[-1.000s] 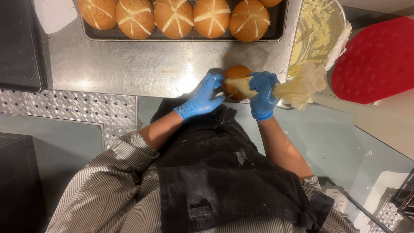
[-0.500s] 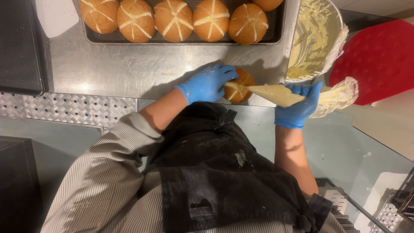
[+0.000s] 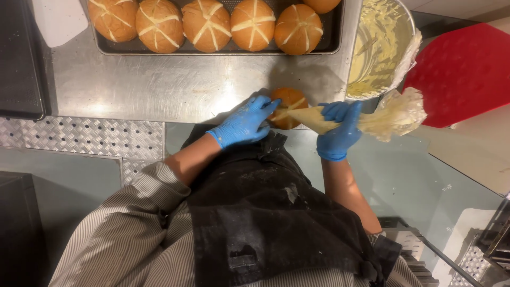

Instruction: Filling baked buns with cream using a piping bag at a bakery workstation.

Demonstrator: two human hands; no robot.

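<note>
The fingers [image 3: 263, 108] of the left hand [image 3: 243, 123], in a blue glove, are curled around a crossed bun [image 3: 289, 106] that is steadied at the near edge of the steel bench [image 3: 175, 85]. A cream-filled piping bag [image 3: 366, 119] is gripped tightly by the gloved right hand [image 3: 338, 130], its tip touching the bun. A tray [image 3: 212, 49] of similar buns lies behind; a bowl [image 3: 380, 48] of cream stands beside it.

Warm light, glare on steel counter [image 3: 159, 85].
</note>
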